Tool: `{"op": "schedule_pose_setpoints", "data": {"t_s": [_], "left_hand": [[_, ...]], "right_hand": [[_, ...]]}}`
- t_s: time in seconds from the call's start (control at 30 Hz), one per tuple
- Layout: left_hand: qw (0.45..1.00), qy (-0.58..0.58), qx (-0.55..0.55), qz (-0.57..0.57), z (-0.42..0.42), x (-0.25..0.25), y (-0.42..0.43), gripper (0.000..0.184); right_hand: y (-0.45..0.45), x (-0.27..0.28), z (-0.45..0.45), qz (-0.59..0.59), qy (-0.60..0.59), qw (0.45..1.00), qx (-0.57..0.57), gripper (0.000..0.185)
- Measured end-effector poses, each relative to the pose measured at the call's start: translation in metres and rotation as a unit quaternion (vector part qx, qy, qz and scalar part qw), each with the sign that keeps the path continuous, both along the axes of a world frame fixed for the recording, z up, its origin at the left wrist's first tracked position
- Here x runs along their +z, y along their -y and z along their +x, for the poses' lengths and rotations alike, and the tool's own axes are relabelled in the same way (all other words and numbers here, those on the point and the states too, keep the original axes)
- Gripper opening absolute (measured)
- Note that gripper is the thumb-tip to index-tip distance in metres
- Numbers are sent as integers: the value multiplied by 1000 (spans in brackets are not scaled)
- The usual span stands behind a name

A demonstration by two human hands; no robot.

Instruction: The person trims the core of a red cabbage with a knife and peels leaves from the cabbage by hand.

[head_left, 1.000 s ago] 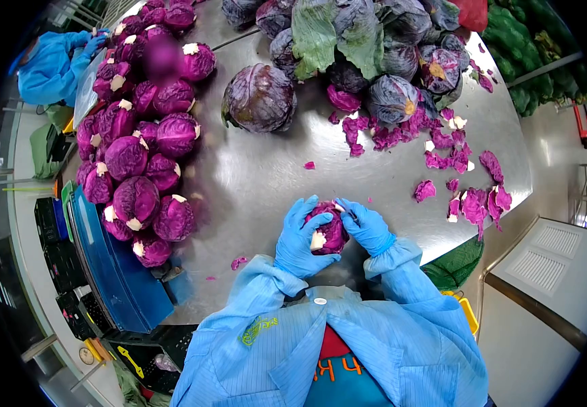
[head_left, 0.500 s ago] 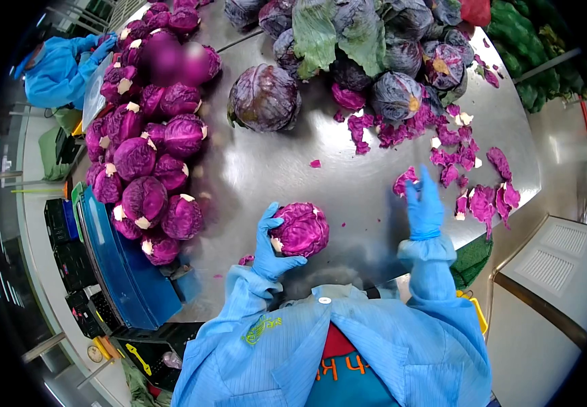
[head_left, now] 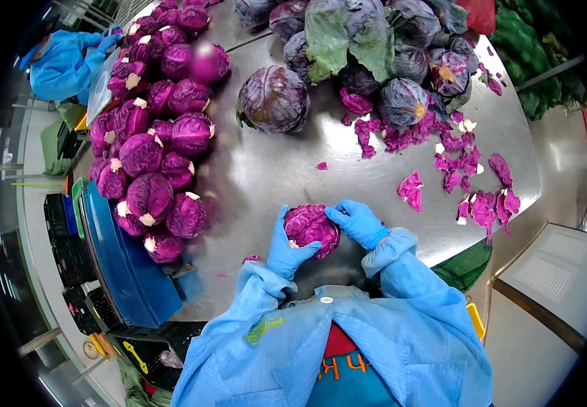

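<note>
A peeled purple cabbage point(head_left: 314, 230) is held low over the near part of the steel table point(head_left: 266, 169). My left hand point(head_left: 285, 249), in a blue glove, wraps round its left side, thumb along the bottom. At its upper right, my right hand point(head_left: 357, 222) touches the cabbage with fingers pressed together; whatever they pinch is too small to make out. A torn purple leaf point(head_left: 411, 190) lies to the right, below more scattered leaf pieces point(head_left: 484, 209).
Peeled cabbages point(head_left: 149, 197) are piled along the left. Unpeeled cabbages point(head_left: 405, 102) fill the back, with a large one point(head_left: 273, 100) apart. A blue bin point(head_left: 120, 264) stands left of the table. Another person in blue point(head_left: 66, 66) is at the upper left.
My right hand went out to the right with fingers spread, then came back to the cabbage. A torn leaf now lies on the table there. My left hand kept hold of the cabbage.
</note>
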State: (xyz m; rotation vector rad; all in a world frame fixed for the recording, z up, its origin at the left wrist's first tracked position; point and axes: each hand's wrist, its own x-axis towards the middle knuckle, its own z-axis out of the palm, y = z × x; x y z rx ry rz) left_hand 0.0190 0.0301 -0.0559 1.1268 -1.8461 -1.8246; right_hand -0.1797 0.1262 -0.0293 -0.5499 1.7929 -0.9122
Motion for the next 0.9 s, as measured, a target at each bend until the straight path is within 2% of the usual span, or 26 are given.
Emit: {"op": "schedule_pose_setpoints", "data": {"t_s": [0.07,0.2,0.27,0.4,0.47,0.5,0.53,0.6,0.63,0.67,0.7,0.73,0.83,0.87,0.9], "left_hand": [[999,7,-23,44,-8,18,7,119],[999,-15,-37,1,-6,9,3,115],[999,-33,-41,14,-5,8,3,114],[997,-35,-56,-34,-4,15,2,111],[997,-63,-43,-22,-3,17,1,108],[995,-87,-12,36,3,10,2,107],[989,-113,18,94,14,-4,6,105],[964,-162,64,200,33,-22,16,99],[941,-179,92,273,35,-11,16,90],[919,-195,112,323,40,-12,14,86],[895,-214,129,368,41,-14,15,81],[888,-219,135,380,37,-11,15,79],[875,-219,143,406,21,-3,5,74],[879,-209,138,406,15,-2,3,73],[882,-200,133,405,10,-1,1,73]], "right_hand": [[-3,-6,1,-14,-34,999,12,45],[-14,-25,8,-17,-126,992,24,41],[-19,-20,12,-24,-121,992,-2,38],[-24,-14,19,-44,-131,990,-39,32],[-34,-23,16,-5,-114,989,-93,30],[-43,-34,13,13,-106,987,-121,29],[-65,-76,8,1,-154,978,-142,22],[-97,-77,-9,7,-2,966,-259,18],[-113,-78,-21,33,-167,965,-199,21],[-122,-66,-34,64,-241,952,-175,28],[-131,-70,-43,5,-337,919,-203,38],[-124,-41,-54,165,-397,892,-143,42],[-111,-26,-60,-23,-385,900,-202,37],[-100,-25,-57,-110,-328,922,-175,32],[-77,8,-47,-112,-250,956,-103,30]]}}
